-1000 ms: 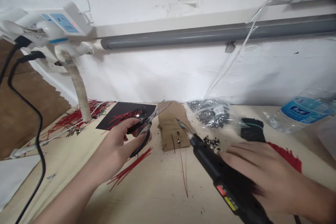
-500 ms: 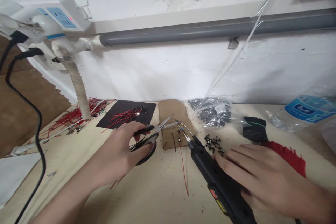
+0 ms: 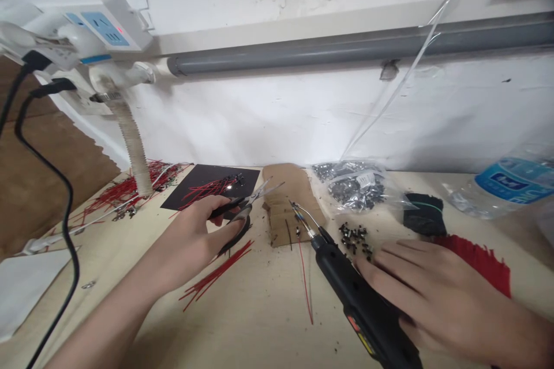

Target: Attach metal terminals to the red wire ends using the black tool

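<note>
My left hand (image 3: 197, 236) is closed around the black handles of a pair of scissors (image 3: 244, 207), with the slightly parted blades pointing up and right past the cardboard piece (image 3: 288, 184). My right hand (image 3: 428, 288) grips a black soldering iron (image 3: 350, 282) with a curved metal tube beside its tip. That tip hovers over or touches the cardboard; I cannot tell which. Just below it, a small component (image 3: 298, 232) sits at the cardboard's lower edge, with a red wire (image 3: 306, 285) running toward me. Several loose red wires (image 3: 219, 271) lie below my left hand.
Red wires with small parts lie on a black sheet (image 3: 173, 199). A larger heap of red wires (image 3: 125, 187) is farther left. Small switch-like parts (image 3: 355, 236) and a plastic bag of parts (image 3: 359, 187) are right of the cardboard, then a red cloth (image 3: 480, 262) and plastic bottle (image 3: 511, 181).
My left hand has drawn the scissors left and slightly up, away from the iron's tip, uncovering the loose red wires below. My right hand and the iron stay nearly in place.
</note>
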The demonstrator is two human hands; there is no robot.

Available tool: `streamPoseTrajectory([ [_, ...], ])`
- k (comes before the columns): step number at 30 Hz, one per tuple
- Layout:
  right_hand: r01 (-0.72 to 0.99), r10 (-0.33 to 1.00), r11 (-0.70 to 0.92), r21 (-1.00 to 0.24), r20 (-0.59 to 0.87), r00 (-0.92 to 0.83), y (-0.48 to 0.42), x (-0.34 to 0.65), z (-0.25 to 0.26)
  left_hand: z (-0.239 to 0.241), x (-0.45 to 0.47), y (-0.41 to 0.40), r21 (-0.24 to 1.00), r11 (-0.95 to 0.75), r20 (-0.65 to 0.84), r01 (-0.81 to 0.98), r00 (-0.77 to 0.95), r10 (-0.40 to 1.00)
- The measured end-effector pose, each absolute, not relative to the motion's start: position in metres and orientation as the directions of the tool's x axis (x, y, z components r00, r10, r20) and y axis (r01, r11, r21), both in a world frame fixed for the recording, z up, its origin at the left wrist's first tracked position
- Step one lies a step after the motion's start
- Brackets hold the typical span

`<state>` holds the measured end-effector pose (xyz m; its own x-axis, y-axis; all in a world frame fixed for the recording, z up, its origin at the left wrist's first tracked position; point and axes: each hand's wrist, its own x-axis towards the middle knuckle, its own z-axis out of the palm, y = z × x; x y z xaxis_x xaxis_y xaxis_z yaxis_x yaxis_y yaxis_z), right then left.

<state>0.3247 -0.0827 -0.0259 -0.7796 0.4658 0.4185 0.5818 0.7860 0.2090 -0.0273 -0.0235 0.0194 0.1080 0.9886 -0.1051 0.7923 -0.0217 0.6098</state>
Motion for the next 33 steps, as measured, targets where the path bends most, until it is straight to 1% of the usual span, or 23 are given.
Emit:
streamPoseTrajectory([
  [8, 0.594, 0.493, 0.783, 0.185, 0.399, -0.773, -0.082, 0.324, -0.026, 0.02, -0.027, -0.025, 0.637, -0.062, -0.048, 0.768, 0.12, 0.992],
  [12, 0.596, 0.492, 0.779, 0.192, 0.403, -0.772, -0.083, 0.323, -0.024, 0.019, -0.022, -0.025, 0.635, -0.096, -0.011, 0.767, 0.132, 0.991],
  [14, 0.591, 0.489, 0.783, 0.191, 0.398, -0.776, -0.083, 0.323, -0.024, 0.018, -0.02, -0.026, 0.602, -0.158, 0.04, 0.782, 0.169, 0.985],
  [18, 0.589, 0.484, 0.786, 0.186, 0.408, -0.774, -0.084, 0.323, -0.024, 0.015, -0.021, -0.027, 0.479, -0.295, 0.13, 0.827, 0.266, 0.955],
  [23, 0.603, 0.502, 0.776, 0.185, 0.398, -0.768, -0.084, 0.323, -0.023, 0.01, -0.021, -0.03, 0.33, -0.363, 0.165, 0.872, 0.325, 0.931],
  [26, 0.606, 0.5, 0.775, 0.182, 0.41, -0.763, -0.084, 0.322, -0.021, 0.006, -0.021, -0.03, 0.293, -0.381, 0.188, 0.877, 0.338, 0.922],
  [29, 0.604, 0.492, 0.775, 0.185, 0.424, -0.76, -0.082, 0.321, -0.02, 0.005, -0.02, -0.026, 0.253, -0.337, 0.205, 0.907, 0.291, 0.935],
  [31, 0.606, 0.488, 0.773, 0.188, 0.432, -0.758, -0.082, 0.321, -0.02, 0.006, -0.02, -0.025, 0.268, -0.302, 0.226, 0.915, 0.245, 0.943],
  [33, 0.607, 0.485, 0.77, 0.194, 0.439, -0.756, -0.081, 0.321, -0.021, 0.009, -0.019, -0.025, 0.32, -0.304, 0.242, 0.897, 0.232, 0.942],
])
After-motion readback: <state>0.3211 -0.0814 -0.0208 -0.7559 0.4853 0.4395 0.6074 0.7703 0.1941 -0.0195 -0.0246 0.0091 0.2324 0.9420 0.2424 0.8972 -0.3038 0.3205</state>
